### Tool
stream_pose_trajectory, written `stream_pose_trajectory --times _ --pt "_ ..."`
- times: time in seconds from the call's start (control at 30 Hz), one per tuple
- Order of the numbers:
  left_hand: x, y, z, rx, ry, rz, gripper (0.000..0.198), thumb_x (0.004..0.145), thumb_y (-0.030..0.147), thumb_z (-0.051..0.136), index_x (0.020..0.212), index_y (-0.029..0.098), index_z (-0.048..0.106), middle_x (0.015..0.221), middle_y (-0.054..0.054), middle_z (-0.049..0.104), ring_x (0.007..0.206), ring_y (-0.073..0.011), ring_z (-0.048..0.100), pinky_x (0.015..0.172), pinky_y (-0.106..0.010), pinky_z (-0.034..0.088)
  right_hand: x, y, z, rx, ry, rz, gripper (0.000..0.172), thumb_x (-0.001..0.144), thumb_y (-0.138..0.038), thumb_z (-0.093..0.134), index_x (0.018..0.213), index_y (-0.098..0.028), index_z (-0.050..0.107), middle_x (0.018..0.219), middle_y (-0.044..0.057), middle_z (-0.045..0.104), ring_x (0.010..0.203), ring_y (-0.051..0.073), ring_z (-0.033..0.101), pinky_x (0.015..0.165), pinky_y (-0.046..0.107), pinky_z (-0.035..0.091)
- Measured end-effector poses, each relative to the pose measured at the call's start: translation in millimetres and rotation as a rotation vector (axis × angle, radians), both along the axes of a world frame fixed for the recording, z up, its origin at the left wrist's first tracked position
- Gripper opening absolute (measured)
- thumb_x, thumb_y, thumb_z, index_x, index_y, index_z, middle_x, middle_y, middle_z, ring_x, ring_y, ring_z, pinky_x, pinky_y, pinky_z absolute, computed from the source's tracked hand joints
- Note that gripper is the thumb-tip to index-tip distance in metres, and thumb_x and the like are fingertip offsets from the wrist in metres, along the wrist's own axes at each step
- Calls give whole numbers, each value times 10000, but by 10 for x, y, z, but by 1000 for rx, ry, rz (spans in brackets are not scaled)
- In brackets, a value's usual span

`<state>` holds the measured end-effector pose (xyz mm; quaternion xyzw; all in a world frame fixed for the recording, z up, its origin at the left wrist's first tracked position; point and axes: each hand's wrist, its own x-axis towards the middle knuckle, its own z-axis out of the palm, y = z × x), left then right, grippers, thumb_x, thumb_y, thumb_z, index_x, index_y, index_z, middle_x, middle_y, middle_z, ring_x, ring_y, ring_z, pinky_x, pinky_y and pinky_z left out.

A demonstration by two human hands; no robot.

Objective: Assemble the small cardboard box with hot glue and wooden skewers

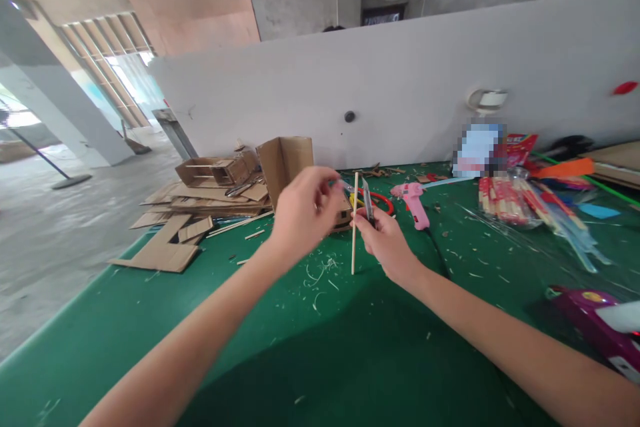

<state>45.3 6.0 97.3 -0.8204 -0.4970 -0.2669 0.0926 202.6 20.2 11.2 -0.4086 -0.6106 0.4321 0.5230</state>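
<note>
Several sticks [500, 203] in plastic bag [523, 208]; right grip [385, 237] holding rod [353, 250], cutter [368, 201]; left grip [307, 203] unclear.

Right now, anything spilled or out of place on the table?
Yes: pale curled shavings lie scattered on the green table near the held stick, like unswept litter. At the table's left edge, a cut cardboard piece seems to overhang, so it looks poorly placed.
</note>
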Motion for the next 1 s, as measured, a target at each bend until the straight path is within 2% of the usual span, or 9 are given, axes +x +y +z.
stream_pose_trajectory --times 0.07,0.2,0.33,0.5,0.63,0.7,0.83,0.93,1.0 --pt "-100 19 78 -27 -179 -45 340 1024 255 300 1243 175 546 1133 -107 635 954 -176 653 760 -307 544 -12 -15 2 7 25 -17 294 831 -495 559 923 -217 585 747 7 590 499 92 420 435 251 280" --pt "-146 86 89 -284 -726 -316 276 935 297 509 1155 156 597 1041 -96 690 883 -153 672 685 -245 549 -49 -57 12 34 0 41 281 837 -481 573 919 -213 597 797 15 625 520 92 425 455 251 297" --pt "-36 127 39 -292 -915 -337 199 840 252 635 1010 149 641 833 -42 702 773 -125 653 721 -253 528 -76 -84 51 44 -32 77 248 837 -447 579 905 -209 588 799 15 620 568 106 467 497 258 331" --pt "-71 162 107 -248 -877 -307 113 839 241 616 873 146 669 772 -32 692 722 -123 640 692 -255 520 29 -68 161 138 -217 93 285 904 -473 464 831 -217 565 746 7 592 658 137 522 596 272 376" --pt "-227 194 209 -240 -784 -263 91 863 201 571 845 151 644 742 -26 678 683 -126 645 672 -256 526 242 5 241 343 -756 -50 434 953 -472 348 646 -208 503 547 -11 498 519 127 438 532 284 251" --pt "-267 204 230 -267 -741 -253 84 866 176 552 848 152 631 725 -24 668 653 -125 642 647 -255 526 318 37 259 449 -967 -108 465 965 -452 333 619 -197 512 551 10 528 526 131 453 522 291 203" --pt "-251 214 211 -261 -646 -298 99 877 182 525 863 157 620 773 -36 681 696 -135 655 675 -266 530 329 40 299 663 -1178 -98 424 993 -383 302 897 -168 654 801 72 681 706 172 583 530 291 197" --pt "-241 216 198 -246 -590 -352 117 884 179 498 867 156 612 806 -43 695 761 -146 672 727 -279 531 267 2 387 764 -1328 -111 356 984 -256 305 1150 -176 610 884 70 700 732 182 602 522 299 161" --pt "-252 215 198 -234 -567 -351 125 884 165 491 877 153 615 798 -43 701 773 -147 674 737 -278 527 219 -20 470 781 -1417 -139 349 951 -165 316 1150 -170 602 865 73 692 725 186 598 519 310 135"
